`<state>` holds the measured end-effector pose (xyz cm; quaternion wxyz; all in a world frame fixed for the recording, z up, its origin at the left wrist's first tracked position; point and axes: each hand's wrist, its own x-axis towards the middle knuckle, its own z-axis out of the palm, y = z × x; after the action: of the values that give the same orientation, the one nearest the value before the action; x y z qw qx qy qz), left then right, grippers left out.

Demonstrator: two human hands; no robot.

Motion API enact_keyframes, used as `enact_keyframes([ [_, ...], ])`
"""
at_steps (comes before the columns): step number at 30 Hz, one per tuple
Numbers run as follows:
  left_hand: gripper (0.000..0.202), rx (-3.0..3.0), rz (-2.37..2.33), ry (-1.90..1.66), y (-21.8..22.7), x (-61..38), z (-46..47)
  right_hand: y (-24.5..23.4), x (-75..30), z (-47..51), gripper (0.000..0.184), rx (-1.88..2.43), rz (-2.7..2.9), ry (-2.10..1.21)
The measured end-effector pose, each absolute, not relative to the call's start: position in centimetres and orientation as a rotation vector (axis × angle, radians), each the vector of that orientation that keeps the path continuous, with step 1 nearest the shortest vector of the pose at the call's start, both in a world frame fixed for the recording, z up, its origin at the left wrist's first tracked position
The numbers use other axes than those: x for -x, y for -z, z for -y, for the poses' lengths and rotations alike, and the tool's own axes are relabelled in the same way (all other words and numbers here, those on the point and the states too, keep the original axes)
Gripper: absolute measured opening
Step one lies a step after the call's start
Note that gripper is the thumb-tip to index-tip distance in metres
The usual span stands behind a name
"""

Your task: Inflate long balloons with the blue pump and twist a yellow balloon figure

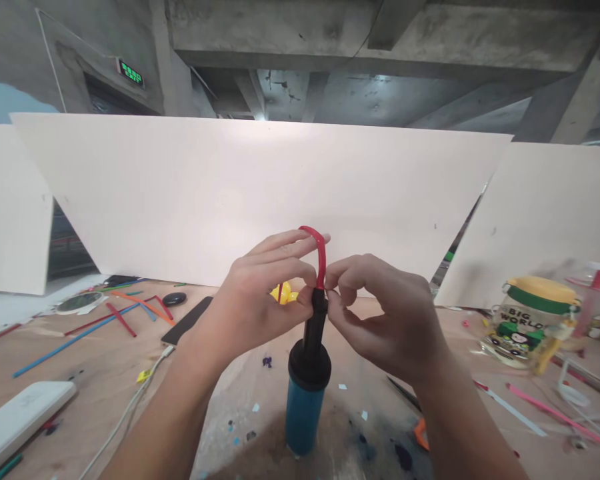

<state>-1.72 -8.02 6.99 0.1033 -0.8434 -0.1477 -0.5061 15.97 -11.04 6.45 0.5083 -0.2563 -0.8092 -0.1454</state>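
Observation:
A blue balloon pump (304, 407) with a black top stands upright on the table in front of me. A long red balloon (321, 257) loops up from its black nozzle. My left hand (260, 293) is closed around the nozzle and the balloon's mouth, its forefinger stretched under the red loop. My right hand (380, 313) pinches the balloon's neck at the nozzle from the right. Something yellow (283, 292) shows behind my left hand.
Uninflated long balloons (125, 313) in several colours lie at the left, with a black phone (187, 320), a white power bank (23, 417) and its cable (130, 407). A yellow-lidded jar (530, 320) stands at the right. White boards (260, 193) wall the table's back.

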Motion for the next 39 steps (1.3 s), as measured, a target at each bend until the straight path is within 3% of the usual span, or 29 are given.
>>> enact_keyframes([
  [20,0.01,2.733,0.628,1.519,-6.6,2.5,7.7,-5.9,-15.9,10.7,0.028,0.694,2.035,0.283],
  [25,0.004,3.134,0.757,1.881,-6.0,1.5,7.1,-5.7,-15.7,10.2,0.029,0.639,1.963,0.224],
  [30,0.025,3.441,0.818,2.048,-5.2,-0.2,6.2,-5.7,-15.7,9.7,0.023,0.739,1.923,0.086],
  [35,0.028,3.521,0.851,2.67,-3.6,-1.4,4.7,-5.3,-16.0,8.1,0.013,0.957,1.704,-0.138],
  [39,0.024,3.237,0.753,3.331,-3.0,-1.0,3.2,-4.9,-16.3,7.2,0.012,1.026,1.751,-0.338],
])
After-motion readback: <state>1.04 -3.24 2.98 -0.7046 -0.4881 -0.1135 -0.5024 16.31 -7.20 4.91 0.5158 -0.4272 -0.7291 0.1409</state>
